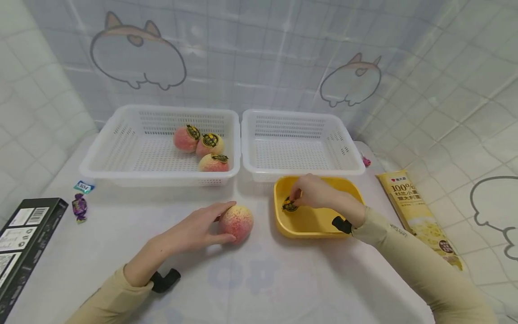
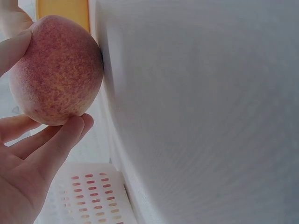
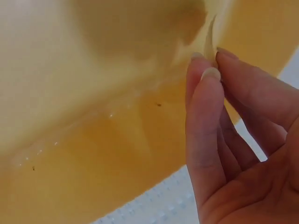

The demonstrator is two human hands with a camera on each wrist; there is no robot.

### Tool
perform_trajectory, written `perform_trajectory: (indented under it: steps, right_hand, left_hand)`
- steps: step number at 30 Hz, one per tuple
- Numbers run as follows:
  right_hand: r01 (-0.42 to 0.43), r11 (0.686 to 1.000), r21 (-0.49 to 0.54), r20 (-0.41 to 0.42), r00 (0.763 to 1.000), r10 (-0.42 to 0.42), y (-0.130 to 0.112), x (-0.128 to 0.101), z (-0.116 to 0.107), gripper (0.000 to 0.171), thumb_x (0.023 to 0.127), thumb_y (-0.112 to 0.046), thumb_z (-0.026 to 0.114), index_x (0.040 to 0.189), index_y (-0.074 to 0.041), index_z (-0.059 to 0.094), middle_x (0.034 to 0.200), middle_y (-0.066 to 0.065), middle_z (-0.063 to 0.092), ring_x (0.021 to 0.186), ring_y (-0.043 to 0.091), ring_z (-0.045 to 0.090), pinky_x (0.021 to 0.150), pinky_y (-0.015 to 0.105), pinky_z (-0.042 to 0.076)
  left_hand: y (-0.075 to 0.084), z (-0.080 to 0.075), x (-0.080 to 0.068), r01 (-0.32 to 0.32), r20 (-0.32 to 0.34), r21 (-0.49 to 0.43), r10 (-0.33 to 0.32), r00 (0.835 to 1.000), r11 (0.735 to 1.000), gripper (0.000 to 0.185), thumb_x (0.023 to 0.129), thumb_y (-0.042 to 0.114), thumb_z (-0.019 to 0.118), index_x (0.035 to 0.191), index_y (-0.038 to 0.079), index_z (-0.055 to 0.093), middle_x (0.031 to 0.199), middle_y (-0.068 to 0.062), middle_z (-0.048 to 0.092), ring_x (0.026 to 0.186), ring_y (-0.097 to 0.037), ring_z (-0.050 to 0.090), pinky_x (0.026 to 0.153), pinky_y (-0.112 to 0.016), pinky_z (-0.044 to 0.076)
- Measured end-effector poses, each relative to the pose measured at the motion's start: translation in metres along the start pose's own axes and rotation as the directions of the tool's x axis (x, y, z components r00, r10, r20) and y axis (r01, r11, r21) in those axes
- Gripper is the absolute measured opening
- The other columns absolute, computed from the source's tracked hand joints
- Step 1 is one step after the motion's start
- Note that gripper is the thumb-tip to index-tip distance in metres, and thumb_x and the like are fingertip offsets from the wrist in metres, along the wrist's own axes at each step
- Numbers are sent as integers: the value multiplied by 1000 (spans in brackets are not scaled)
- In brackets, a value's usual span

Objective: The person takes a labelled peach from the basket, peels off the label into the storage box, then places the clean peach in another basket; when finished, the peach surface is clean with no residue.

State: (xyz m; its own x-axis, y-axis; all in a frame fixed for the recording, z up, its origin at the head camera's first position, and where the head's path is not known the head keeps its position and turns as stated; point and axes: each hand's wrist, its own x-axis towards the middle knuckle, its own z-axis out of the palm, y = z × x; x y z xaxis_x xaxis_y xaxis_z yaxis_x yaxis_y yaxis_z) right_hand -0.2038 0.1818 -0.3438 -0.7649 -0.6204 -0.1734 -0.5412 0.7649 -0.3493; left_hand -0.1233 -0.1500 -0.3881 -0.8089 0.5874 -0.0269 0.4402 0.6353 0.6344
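Past the lower-left sleeve [image 1: 111, 298], a peach [image 1: 238, 223] was gripped mid-frame by the left hand [image 1: 194, 230], left of a sticker [image 1: 289, 205] pinched by the right hand [image 1: 316, 191].

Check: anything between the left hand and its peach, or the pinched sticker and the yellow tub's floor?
Nothing visible. The left hand grips the peach directly; the right hand pinches the sticker inside the yellow tub; whether it touches bottom is unclear.

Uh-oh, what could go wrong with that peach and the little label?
The peach is round, so it might roll away if the left grip loosens. The label, pinched in the right grip over the yellow tub, might cling there if its back is sticky.
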Motion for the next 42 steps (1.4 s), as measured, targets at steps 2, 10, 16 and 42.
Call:
perform_trajectory:
  steps: [2,10,16,42]
  right_hand:
    - [-5,1000,-27,2,1000,5,-1,2,1,10,80,-1,78,87,-7,78,81,0,73,75,13,64,75,32,56]
    - [-11,996,-85,22,1000,13,1,5,7,13,76,1,77,85,-8,78,82,0,73,77,14,62,75,32,55]
    - [-6,987,-158,51,999,14,2,9,11,11,74,-4,80,78,-12,74,73,-4,66,68,13,57,64,29,50]
    - [-71,986,-149,157,983,95,7,17,18,32,77,-35,87,86,-14,65,74,-4,58,68,14,52,59,26,40]
  left_hand:
    - [1,0,0,2,1,7,-2,1000,1000,83,87,46,76,151,7,40,151,-13,47,133,-29,53,108,-49,45]
    - [2,-1,0,-5,-3,15,5,1000,1000,83,87,46,76,151,8,40,151,-12,47,131,-28,54,108,-49,45]
    - [2,0,-1,3,-2,10,-3,1000,1000,83,86,45,76,151,8,40,152,-12,47,128,-27,56,106,-49,46]
    - [2,1,-2,9,0,10,-9,1000,1000,82,86,46,76,151,10,41,150,-10,48,128,-25,56,106,-48,47]
